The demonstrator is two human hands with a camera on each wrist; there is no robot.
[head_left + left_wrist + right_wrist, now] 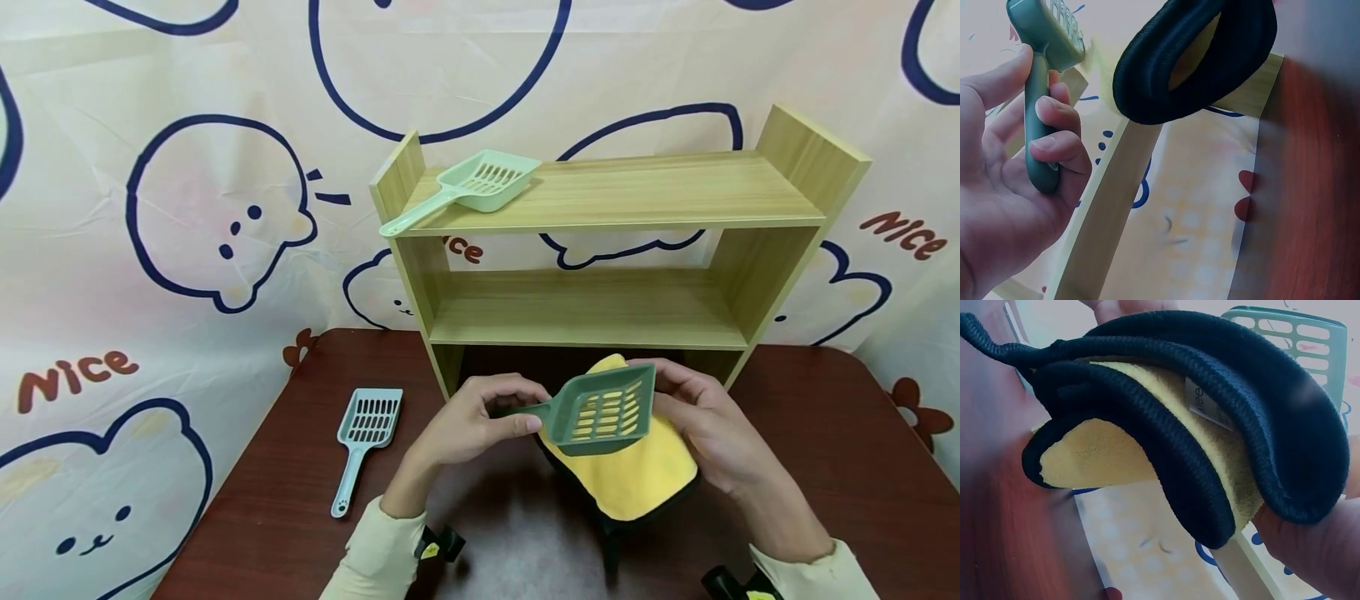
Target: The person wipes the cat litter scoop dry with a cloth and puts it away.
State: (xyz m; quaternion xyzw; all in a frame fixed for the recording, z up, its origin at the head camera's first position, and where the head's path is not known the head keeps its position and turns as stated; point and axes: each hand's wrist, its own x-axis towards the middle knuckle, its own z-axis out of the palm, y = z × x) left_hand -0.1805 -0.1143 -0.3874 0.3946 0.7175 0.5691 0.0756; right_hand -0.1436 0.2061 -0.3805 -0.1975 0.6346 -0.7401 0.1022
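Observation:
My left hand (476, 425) grips a dark green litter scoop (577, 397) by its handle, fingers curled round it in the left wrist view. The slotted head points right, in front of a yellow cloth (637, 479) with black edging. My right hand (705, 421) holds the cloth behind the scoop's right end, thumb close to the scoop's rim. In the right wrist view the cloth (1097, 453) hangs in folds, showing a white tag (1207, 403) and a black loop; it hides most of the right hand's fingers.
Left on the dark red table (255, 508) lies a light blue litter scoop (356, 450). A wooden two-tier shelf (592, 308) stands at the back, with a mint green litter scoop (487, 200) on its top left, handle overhanging the front edge. Behind hangs a printed cloth backdrop (75, 267).

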